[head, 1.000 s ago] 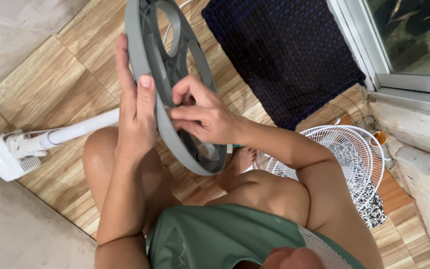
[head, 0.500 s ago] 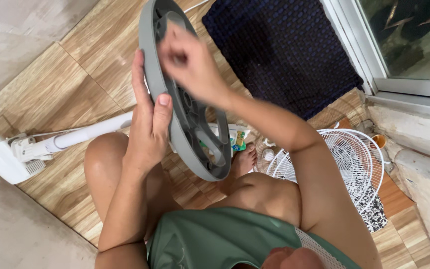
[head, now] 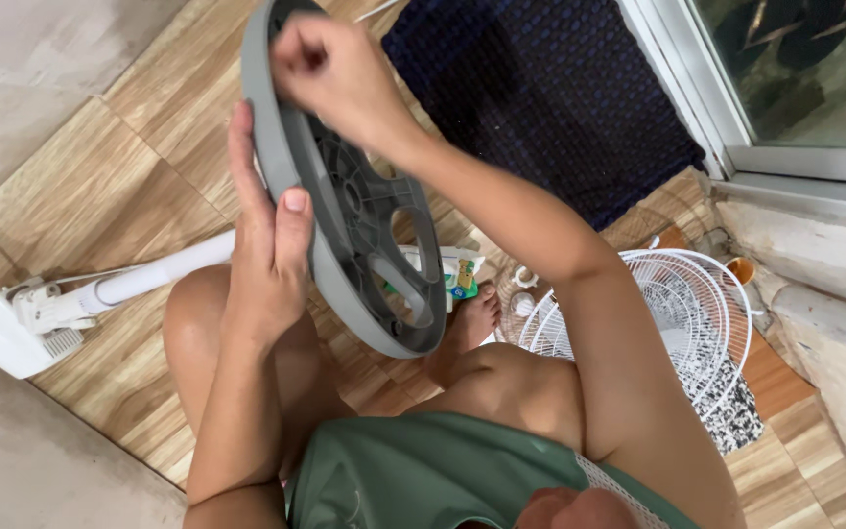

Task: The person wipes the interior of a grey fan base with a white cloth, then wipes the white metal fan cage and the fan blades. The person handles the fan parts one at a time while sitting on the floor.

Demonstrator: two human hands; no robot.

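Observation:
A round grey plastic fan base (head: 345, 206), with ribs and oval cut-outs on its underside, stands on edge above my knees. My left hand (head: 264, 235) holds its left rim, fingers flat on the outer face and thumb on the edge. My right hand (head: 330, 73) grips the upper part of the base, fingers curled over the top rim. A white fan pole (head: 149, 274) runs from behind the base to the white motor housing (head: 7, 333) lying on the floor at the left.
White wire fan grilles (head: 678, 313) lie on the floor at the right beside my leg. A dark blue mat (head: 550, 98) lies before a sliding door frame (head: 727, 137). A small printed packet (head: 460, 274) and small white parts sit by my foot. Wood-pattern tiles cover the floor.
My right hand left the middle of the base and rose to its top rim. The base has turned a little in my left hand.

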